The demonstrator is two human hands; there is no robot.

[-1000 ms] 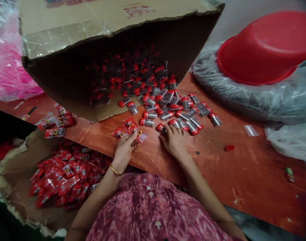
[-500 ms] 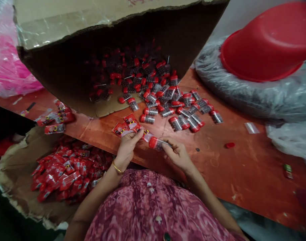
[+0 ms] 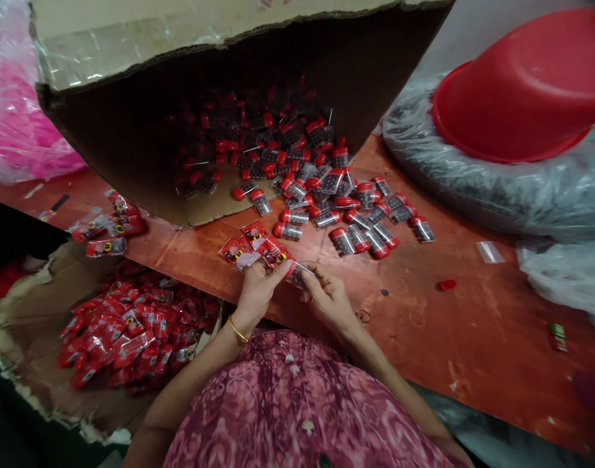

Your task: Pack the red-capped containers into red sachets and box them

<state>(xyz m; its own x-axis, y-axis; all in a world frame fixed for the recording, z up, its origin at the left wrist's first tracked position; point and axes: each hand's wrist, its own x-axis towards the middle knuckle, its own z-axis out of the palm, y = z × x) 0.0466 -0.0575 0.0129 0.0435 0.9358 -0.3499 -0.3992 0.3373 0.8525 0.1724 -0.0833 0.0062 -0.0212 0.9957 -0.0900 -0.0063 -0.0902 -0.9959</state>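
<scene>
Near the table's front edge, my left hand (image 3: 260,287) pinches a small red printed plastic packet (image 3: 274,249) between thumb and fingers. My right hand (image 3: 328,298) is closed on a clear red-capped container (image 3: 296,277) with dark contents. The container's capped end meets the near end of the packet; how far it sits inside is hidden by my fingers. Another red printed packet (image 3: 235,252) lies flat just beyond my left hand. More red-capped containers (image 3: 343,241) are scattered on the table past my right hand.
A large cardboard box (image 3: 132,49) lies open towards me, spilling red-capped containers. Below left, a torn-edged carton (image 3: 27,325) holds many filled red packets (image 3: 126,341). Several packets (image 3: 107,247) lie at the table's left. A red bucket (image 3: 516,97) rests on a plastic-wrapped bundle (image 3: 453,188).
My right hand has moved left with the container, bringing its red cap up to the packet. The cap is now mostly covered by the packet and my left fingers.
</scene>
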